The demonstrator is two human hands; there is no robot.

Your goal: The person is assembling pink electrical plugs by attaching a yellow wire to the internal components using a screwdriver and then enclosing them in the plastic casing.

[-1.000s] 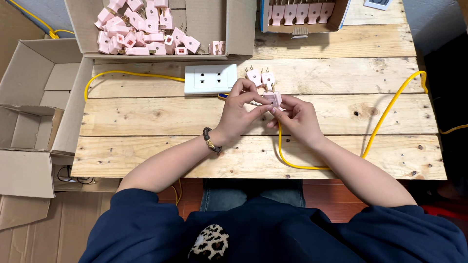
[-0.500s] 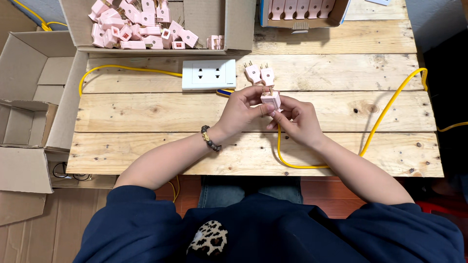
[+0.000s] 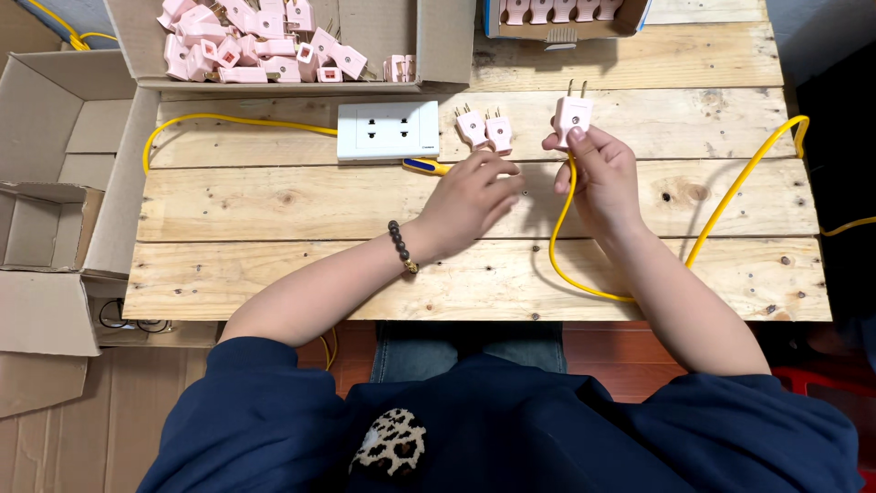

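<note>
My right hand [image 3: 598, 178] grips a pink two-pin plug [image 3: 572, 114] upright, pins pointing away from me, with a yellow cable [image 3: 721, 215] running out of its base and looping over the wooden table [image 3: 301, 205]. My left hand [image 3: 470, 201], wearing a bead bracelet, hovers with fingers apart over a yellow-handled screwdriver [image 3: 427, 166] and holds nothing. Two loose pink plugs [image 3: 484, 130] lie just beyond it. A white double socket plate [image 3: 388, 131] on its own yellow cable sits to their left.
A cardboard box [image 3: 438, 46] at the back left holds several pink plugs [image 3: 255, 41]. Another box [image 3: 566, 23] at the back right holds a row of plugs. Flattened cardboard boxes [image 3: 55, 219] lie on the floor to the left.
Both hands were together on the plug at the table's middle. Now they have parted: my right hand has lifted the plug up and right, my left has let go and dropped toward the screwdriver.
</note>
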